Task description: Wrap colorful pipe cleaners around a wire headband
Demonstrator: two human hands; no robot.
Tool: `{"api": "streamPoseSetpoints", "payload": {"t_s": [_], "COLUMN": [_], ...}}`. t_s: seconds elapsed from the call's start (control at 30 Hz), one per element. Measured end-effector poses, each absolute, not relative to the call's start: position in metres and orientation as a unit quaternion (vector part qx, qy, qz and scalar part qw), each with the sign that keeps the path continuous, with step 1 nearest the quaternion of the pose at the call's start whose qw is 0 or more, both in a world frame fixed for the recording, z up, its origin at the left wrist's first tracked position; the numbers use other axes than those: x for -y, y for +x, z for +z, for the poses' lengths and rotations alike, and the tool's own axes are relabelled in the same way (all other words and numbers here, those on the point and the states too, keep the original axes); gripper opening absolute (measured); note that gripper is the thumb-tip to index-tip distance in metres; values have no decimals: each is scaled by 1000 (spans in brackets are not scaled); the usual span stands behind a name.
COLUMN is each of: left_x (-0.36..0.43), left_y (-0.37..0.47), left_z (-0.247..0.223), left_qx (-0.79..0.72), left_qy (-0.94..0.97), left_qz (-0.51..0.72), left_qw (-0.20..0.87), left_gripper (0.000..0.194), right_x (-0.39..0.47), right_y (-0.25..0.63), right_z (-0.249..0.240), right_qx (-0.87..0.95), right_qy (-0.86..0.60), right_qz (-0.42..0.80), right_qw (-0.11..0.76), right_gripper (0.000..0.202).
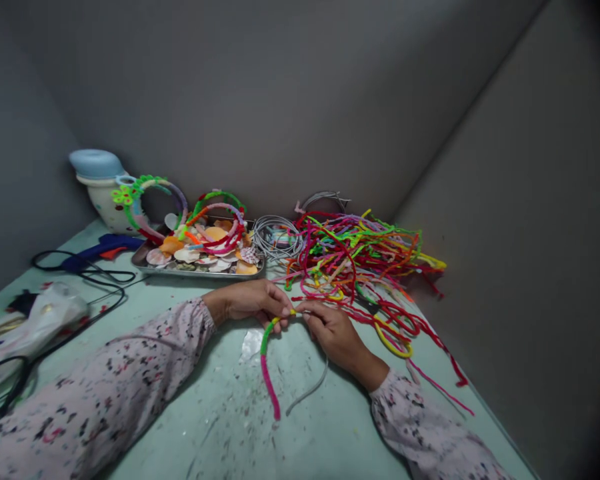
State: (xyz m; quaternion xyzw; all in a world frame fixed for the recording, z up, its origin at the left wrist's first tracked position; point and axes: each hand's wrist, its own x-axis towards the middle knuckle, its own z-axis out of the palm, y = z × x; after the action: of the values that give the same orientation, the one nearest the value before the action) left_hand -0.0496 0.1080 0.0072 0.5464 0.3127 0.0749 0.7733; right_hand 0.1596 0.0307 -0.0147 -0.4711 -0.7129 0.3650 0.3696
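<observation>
- Head view: a pale green table (pixel 340 440) fills the foreground.
- Tangled fuzzy stems (pixel 365 250) heap at its back right.
- A metal tray (pixel 200 272) of shells (pixel 187 255) stands left of the heap.
- The left hand (pixel 253 300) and right hand (pixel 336 335) meet mid-table, both pinching a wire (pixel 269 380).
- The wire, wrapped pink, green and yellow leftward, bare grey rightward, arcs through their grip.

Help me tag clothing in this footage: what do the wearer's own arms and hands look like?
The left sleeve and right sleeve match: long, loose, pale pinkish fabric, scattered with small dark and reddish printed marks and gathered at the wrist ends. The left hand and right hand are both ungloved.
</observation>
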Motion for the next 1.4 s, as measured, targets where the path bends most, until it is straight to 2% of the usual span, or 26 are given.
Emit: {"api": "streamPoseSetpoints", "payload": {"t_s": [0.17, 0.27, 0.73, 1.1, 1.27, 1.4], "left_x": [-111, -112, -100, -102, -101, -103], "left_y": [-52, -52, -37, -38, -38, -39], "left_z": [9, 10, 15, 10, 11, 10], "left_qx": [-301, -297, -354, -356, -346, -337], "left_qy": [522, 516, 521, 536, 538, 525], "left_qz": [78, 96, 123, 97, 121, 161], "left_qw": [794, 798, 767, 759, 759, 764], "left_gripper": [20, 20, 30, 18, 25, 31], "right_x": [-32, -34, -30, -30, -30, -27], "right_y": [160, 161, 156, 154, 155, 155], "right_z": [-13, -14, -16, -16, -17, -13], "right_qx": [597, 551, 627, 619, 615, 675], "right_qy": [-478, -481, -481, -499, -498, -495], "right_qz": [500, 527, 465, 459, 470, 399], "right_qw": [406, 433, 400, 396, 391, 374], "right_gripper": [32, 27, 18, 18, 19, 17]}}
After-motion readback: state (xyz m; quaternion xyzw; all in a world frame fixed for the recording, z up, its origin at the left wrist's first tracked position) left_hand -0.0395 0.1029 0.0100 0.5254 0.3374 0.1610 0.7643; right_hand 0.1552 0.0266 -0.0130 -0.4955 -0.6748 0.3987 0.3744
